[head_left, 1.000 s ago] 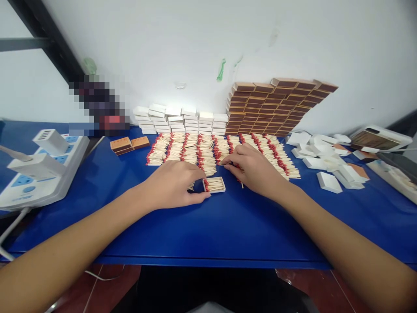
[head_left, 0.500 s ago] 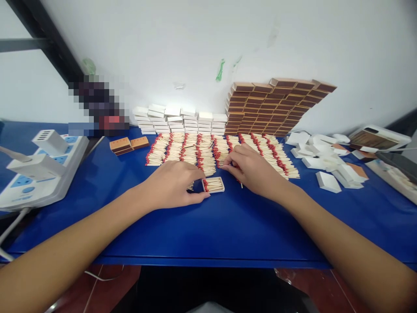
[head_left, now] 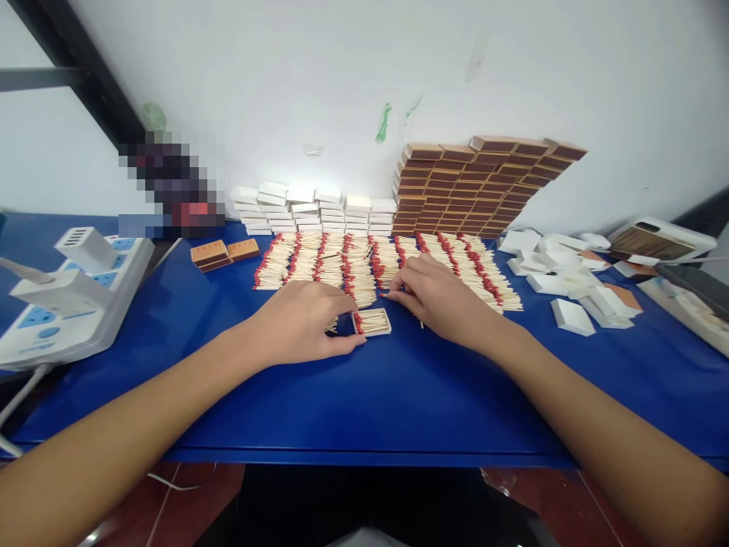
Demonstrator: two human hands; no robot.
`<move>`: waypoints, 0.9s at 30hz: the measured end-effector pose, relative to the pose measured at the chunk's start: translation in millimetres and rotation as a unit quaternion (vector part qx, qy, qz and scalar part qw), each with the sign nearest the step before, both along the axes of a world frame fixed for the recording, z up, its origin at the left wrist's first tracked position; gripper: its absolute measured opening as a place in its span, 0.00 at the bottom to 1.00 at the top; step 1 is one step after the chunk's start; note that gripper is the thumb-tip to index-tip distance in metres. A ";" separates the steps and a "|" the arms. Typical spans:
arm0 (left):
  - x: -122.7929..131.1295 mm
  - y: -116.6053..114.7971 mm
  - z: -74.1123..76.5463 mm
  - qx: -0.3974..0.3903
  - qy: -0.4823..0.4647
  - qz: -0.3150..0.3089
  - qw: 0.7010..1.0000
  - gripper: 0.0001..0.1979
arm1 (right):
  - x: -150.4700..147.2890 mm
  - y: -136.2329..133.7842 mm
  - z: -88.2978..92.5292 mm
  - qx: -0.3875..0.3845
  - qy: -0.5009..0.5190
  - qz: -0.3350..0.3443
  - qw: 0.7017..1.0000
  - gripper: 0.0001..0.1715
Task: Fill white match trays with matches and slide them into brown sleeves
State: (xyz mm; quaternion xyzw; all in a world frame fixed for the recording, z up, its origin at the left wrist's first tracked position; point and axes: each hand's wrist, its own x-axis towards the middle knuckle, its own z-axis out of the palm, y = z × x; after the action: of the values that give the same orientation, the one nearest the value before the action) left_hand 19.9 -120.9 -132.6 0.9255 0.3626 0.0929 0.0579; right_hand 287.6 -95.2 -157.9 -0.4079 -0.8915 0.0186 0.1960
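Observation:
A white matchbox tray (head_left: 389, 328) with red-headed matches (head_left: 373, 322) in it lies flat on the blue table. My left hand (head_left: 304, 323) has its thumb and fingers closed around the tray's left end. To the right of the tray, my right hand (head_left: 436, 292) is pinched with its fingertips low over the table. A match (head_left: 383, 295) pokes out left from those fingertips, its red head showing. Rows of loose matches (head_left: 358, 270) lie spread behind both hands, partly hidden by them.
White trays (head_left: 324, 213) stand stacked against the wall, beside a tall stack of brown matchboxes (head_left: 472, 190). Two matchboxes (head_left: 210, 254) lie at left, near a power strip (head_left: 122, 304). A loose heap of white trays (head_left: 569, 281) and a phone (head_left: 654, 243) lie at right.
My right hand's fingertips have shifted slightly, and a match head now shows at their left. My left hand stays on the tray.

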 end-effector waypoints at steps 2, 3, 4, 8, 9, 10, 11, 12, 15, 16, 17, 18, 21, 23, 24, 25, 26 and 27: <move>0.1 0.2 0.1 0.004 0.002 0.005 1.000 0.16 | -2.8 -6.1 6.3 -0.001 0.024 0.010 1.000 0.09; 0.2 0.3 0.3 0.005 0.003 0.007 1.000 0.16 | -5.1 -10.2 9.7 -0.005 0.038 0.017 0.999 0.09; 0.3 0.3 0.5 0.005 0.005 0.010 1.000 0.16 | -7.8 -14.9 12.9 -0.012 0.050 0.026 0.998 0.08; 1.5 -0.2 1.7 0.003 0.004 0.020 1.000 0.16 | -20.2 -32.1 18.6 -0.038 0.048 0.076 0.995 0.06; 1.8 -0.4 2.0 0.001 0.003 0.021 1.000 0.16 | -22.8 -35.0 18.1 -0.036 0.040 0.086 0.995 0.06; 2.1 -0.6 2.3 0.000 0.002 0.023 1.000 0.17 | -24.9 -37.0 17.4 -0.034 0.033 0.092 0.995 0.07; 2.2 -0.7 2.4 -0.002 0.002 0.023 1.000 0.17 | -26.5 -38.4 16.5 -0.033 0.029 0.094 0.995 0.07; 2.1 -0.6 2.4 -0.003 0.001 0.022 1.000 0.18 | -27.5 -39.1 15.9 -0.035 0.027 0.094 0.995 0.08; 1.3 0.1 1.4 -0.004 0.002 0.015 1.000 0.18 | -26.7 -38.5 15.7 -0.044 0.033 0.091 0.994 0.08; 0.9 0.3 0.9 -0.003 0.003 0.012 1.000 0.17 | -25.1 -37.1 16.0 -0.043 0.037 0.088 0.995 0.07; 0.6 0.5 0.2 -0.003 0.003 0.010 1.000 0.17 | -22.8 -35.0 16.1 -0.036 0.041 0.081 0.995 0.07; 0.3 0.6 -0.4 -0.002 0.002 0.008 1.000 0.16 | -19.9 -32.1 15.8 -0.025 0.045 0.071 0.996 0.06; 0.0 0.3 -1.9 0.000 -0.005 0.003 1.000 0.16 | -8.3 -19.6 11.9 0.028 0.044 0.024 0.998 0.05; 0.0 0.1 -2.6 0.005 -0.011 -0.005 1.000 0.16 | -0.4 -10.6 7.5 0.049 0.022 0.001 0.999 0.06; 0.1 0.1 -2.7 0.008 -0.013 -0.008 1.000 0.16 | 2.8 -6.7 5.4 0.051 0.010 -0.007 0.999 0.07; 0.1 0.1 -2.8 0.011 -0.014 -0.011 1.000 0.16 | 5.3 -3.6 3.4 0.048 -0.001 -0.012 0.999 0.08; 0.2 0.2 -2.7 0.012 -0.014 -0.012 1.000 0.16 | 6.9 -1.1 1.8 0.042 -0.009 -0.015 0.999 0.09; 0.2 0.3 -2.5 0.013 -0.014 -0.012 1.000 0.16 | 7.7 0.6 0.5 0.035 -0.014 -0.016 0.999 0.09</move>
State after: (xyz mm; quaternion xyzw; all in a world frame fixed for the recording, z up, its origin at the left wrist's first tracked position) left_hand 20.1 -120.6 -135.2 0.9290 0.3498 0.1095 0.0516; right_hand 295.3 -94.6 -157.4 -0.4156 -0.8875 -0.0219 0.1978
